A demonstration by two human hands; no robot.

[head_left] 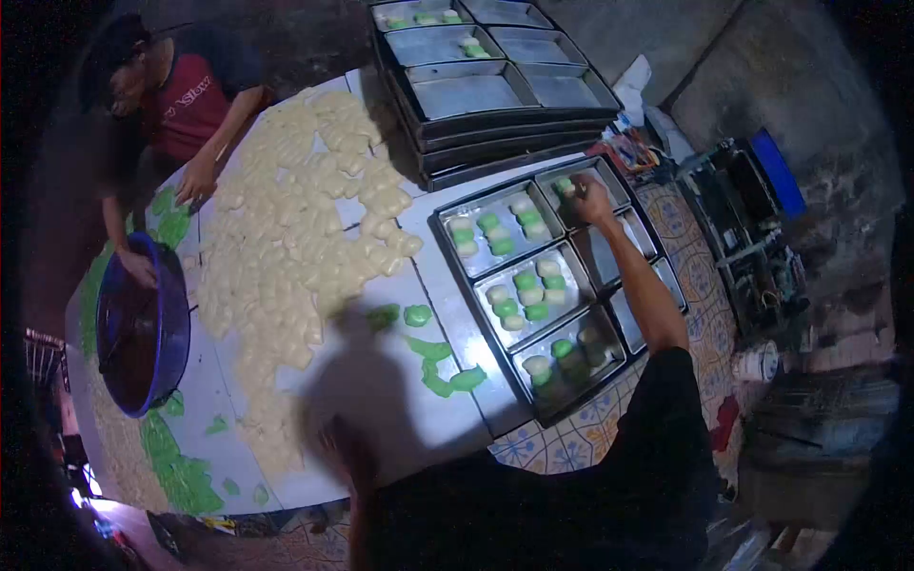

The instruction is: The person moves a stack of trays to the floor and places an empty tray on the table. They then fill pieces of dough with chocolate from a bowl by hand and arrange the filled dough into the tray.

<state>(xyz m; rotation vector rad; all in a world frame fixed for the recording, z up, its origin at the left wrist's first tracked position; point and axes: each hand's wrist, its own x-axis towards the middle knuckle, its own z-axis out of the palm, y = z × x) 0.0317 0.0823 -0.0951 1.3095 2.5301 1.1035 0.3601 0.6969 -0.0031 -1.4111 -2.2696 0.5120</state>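
My right hand reaches into the upper right compartment of a divided metal tray, its fingers closed around or against green and white dough pieces. Whether it still grips one is hard to make out. Other compartments hold rows of green and white dough balls. In dark shadow at the table's near edge is my left hand, its fingers too dim to read. Flattened green dough pieces lie between my left hand and the tray.
Many cream dough pieces cover the white table. Stacked trays rise at its far edge. A co-worker at the left has one hand in a blue basin and the other by green dough.
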